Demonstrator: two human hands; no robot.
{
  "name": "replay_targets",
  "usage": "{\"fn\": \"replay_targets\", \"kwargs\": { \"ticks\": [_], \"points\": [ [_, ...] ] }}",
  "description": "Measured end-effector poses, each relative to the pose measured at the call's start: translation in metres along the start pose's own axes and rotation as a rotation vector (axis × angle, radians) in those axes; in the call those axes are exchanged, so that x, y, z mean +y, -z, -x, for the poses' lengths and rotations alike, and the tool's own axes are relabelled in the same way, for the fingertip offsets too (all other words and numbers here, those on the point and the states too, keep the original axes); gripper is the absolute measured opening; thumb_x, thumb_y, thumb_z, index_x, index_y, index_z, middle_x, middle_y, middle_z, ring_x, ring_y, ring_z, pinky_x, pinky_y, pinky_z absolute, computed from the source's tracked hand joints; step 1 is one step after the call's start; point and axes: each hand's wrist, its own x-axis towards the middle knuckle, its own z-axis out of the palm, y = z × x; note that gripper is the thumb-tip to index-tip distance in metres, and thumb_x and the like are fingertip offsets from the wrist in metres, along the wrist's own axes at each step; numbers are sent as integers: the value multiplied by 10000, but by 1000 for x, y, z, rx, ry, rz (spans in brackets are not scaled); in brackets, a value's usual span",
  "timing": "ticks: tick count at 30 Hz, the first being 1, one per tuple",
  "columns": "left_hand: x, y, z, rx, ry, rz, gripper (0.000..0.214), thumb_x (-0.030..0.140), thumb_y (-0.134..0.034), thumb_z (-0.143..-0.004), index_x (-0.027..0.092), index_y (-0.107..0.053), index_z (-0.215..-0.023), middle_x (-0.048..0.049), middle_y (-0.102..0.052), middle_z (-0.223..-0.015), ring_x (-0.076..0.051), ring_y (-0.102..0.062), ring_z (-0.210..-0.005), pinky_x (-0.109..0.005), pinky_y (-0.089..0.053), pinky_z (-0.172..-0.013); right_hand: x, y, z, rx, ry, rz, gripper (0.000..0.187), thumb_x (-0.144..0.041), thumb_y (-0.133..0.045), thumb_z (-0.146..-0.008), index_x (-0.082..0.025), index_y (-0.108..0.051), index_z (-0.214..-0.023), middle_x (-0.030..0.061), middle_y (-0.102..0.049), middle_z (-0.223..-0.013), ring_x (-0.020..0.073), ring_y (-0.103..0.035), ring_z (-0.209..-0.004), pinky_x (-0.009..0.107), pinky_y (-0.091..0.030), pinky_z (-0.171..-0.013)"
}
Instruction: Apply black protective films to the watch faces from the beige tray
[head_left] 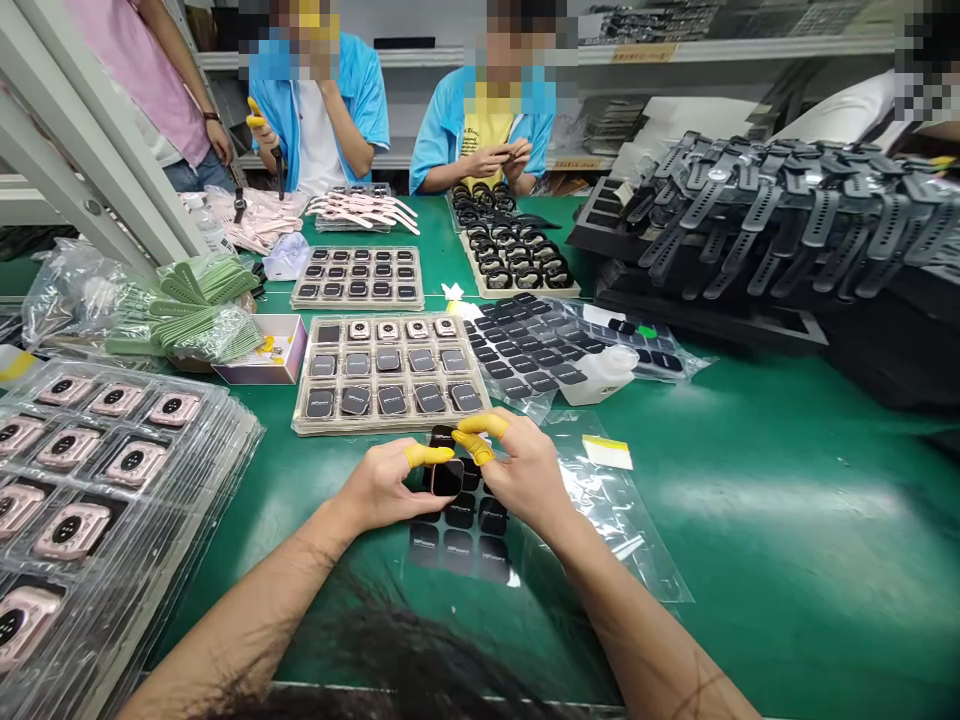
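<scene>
Both hands meet over the green table, each wearing yellow finger cots. My left hand (386, 487) pinches a small watch body (448, 477) with a dark screen. My right hand (519, 468) closes on the same watch body from the right, its fingertips on the top edge. Under the hands lies a clear sheet of black screen films (459, 545). Just beyond stands a beige tray (388, 425) with rows of watch bodies, several covered with dark film.
Clear blister trays of pink watch bodies (75, 490) are stacked at left. Green straps (195, 310) and a small box (262, 362) lie beyond. Black straps on racks (780, 200) fill the right. Another film sheet (540, 350) and tray (358, 277) sit farther back. Seated co-workers face me.
</scene>
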Motion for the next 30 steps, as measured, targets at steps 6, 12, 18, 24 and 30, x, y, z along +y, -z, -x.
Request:
{"fn": "replay_targets", "kwargs": {
  "ticks": [6, 12, 18, 24, 30],
  "points": [
    [0, 4, -3, -16, 14, 6, 498, 396, -913, -644, 211, -770, -1084, -87, -749, -1072, -260, -714, -1005, -354, -583, -893, 0, 1, 0, -76, -2, 10, 175, -186, -535, -922, -268, -682, -972, 15, -761, -841, 205, -650, -766, 337, -450, -734],
    [5, 4, -4, -98, 114, 104, 452, 371, -877, -704, 201, -756, -1104, -38, -799, -958, -187, -744, -796, -280, -582, -767, 2, 5, -4, -122, 103, 92, 216, -79, -490, -858, -233, -617, -940, 17, -744, -895, 188, -629, -801, 338, -380, -748],
    [9, 1, -5, -208, 143, 11, 457, 314, -883, -688, 201, -750, -1111, -14, -803, -904, -189, -739, -772, -272, -557, -722, -14, 9, -3, -67, 339, 421, 337, 2, -515, -717, -205, -632, -955, 40, -772, -992, 219, -598, -861, 423, -327, -896],
    [11, -1, -4, -243, 137, -72, 423, 328, -858, -711, 174, -754, -1090, -40, -792, -884, -205, -727, -761, -288, -543, -690, -24, 11, -1, -71, 367, 524, 281, 8, -529, -744, -202, -641, -893, 32, -776, -975, 220, -604, -865, 481, -286, -997],
    [13, 0, -6, -255, 249, 105, 475, 297, -892, -670, 208, -760, -1118, -4, -809, -905, -189, -751, -788, -275, -582, -766, -21, 4, 0, 11, -28, 52, 148, -149, -522, -899, -222, -647, -929, 39, -752, -935, 215, -622, -888, 420, -381, -909]
  ]
}}
